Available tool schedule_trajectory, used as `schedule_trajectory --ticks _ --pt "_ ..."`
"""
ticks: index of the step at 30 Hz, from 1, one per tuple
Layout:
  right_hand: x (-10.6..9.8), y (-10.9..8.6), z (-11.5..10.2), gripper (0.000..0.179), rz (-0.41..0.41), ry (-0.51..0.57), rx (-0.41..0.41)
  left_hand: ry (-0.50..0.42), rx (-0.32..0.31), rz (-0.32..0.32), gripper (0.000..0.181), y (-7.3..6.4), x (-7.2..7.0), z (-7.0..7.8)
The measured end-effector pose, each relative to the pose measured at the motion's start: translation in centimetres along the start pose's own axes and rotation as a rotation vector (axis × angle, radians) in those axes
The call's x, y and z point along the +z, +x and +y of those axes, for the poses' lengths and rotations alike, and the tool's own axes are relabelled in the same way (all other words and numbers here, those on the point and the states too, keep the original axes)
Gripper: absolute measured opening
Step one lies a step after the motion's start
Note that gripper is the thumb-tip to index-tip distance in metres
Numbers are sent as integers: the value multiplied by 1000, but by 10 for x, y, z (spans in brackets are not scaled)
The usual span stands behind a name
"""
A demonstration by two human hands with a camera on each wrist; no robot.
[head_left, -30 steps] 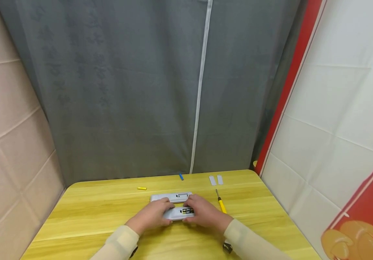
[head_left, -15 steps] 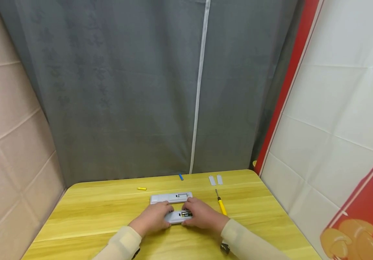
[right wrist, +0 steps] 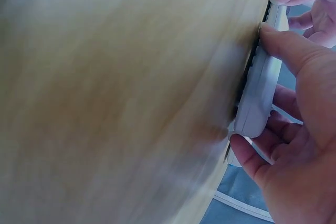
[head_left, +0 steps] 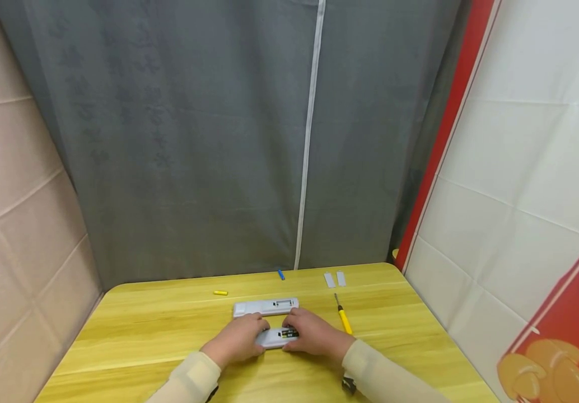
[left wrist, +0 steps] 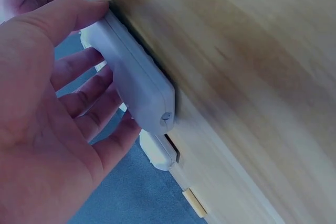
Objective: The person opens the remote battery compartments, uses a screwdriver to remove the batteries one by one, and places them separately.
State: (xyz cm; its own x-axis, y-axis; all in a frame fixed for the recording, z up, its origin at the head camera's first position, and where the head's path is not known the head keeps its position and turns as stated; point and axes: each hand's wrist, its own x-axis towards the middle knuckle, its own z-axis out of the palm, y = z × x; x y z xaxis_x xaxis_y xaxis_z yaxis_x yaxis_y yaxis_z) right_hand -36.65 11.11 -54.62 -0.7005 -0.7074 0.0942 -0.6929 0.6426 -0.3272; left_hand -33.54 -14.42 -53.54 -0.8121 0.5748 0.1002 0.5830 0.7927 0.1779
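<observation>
Face down on the table lies a white remote control (head_left: 270, 338) with two dark batteries (head_left: 288, 333) in its uncovered compartment. My left hand (head_left: 238, 337) holds its left part, thumb along the near edge and fingers at the far edge; the left wrist view shows the remote's rounded end (left wrist: 144, 93) beside that hand. At the right end, my right hand (head_left: 313, 334) grips the same remote between thumb and fingers, covering that end in the head view. Just beyond both hands lies a second white remote (head_left: 256, 307), back up, its battery compartment (head_left: 283, 303) bare.
A yellow battery (head_left: 220, 293) lies at the back left and a blue battery (head_left: 281, 275) at the back. Two small grey covers (head_left: 330, 280) sit at the back right. A yellow-handled screwdriver (head_left: 344, 319) lies right of the remotes. Behind the table hangs a grey curtain (head_left: 194, 140).
Over the first half second both hands brought the near remote a little toward me, widening its gap from the far remote. Since then it has hardly moved.
</observation>
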Motion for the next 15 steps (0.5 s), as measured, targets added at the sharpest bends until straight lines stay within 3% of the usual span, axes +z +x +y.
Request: schedule_trajectory --ticks 15 --pt "3 -3 0 46 23 13 22 -21 -19 16 41 1 2 0"
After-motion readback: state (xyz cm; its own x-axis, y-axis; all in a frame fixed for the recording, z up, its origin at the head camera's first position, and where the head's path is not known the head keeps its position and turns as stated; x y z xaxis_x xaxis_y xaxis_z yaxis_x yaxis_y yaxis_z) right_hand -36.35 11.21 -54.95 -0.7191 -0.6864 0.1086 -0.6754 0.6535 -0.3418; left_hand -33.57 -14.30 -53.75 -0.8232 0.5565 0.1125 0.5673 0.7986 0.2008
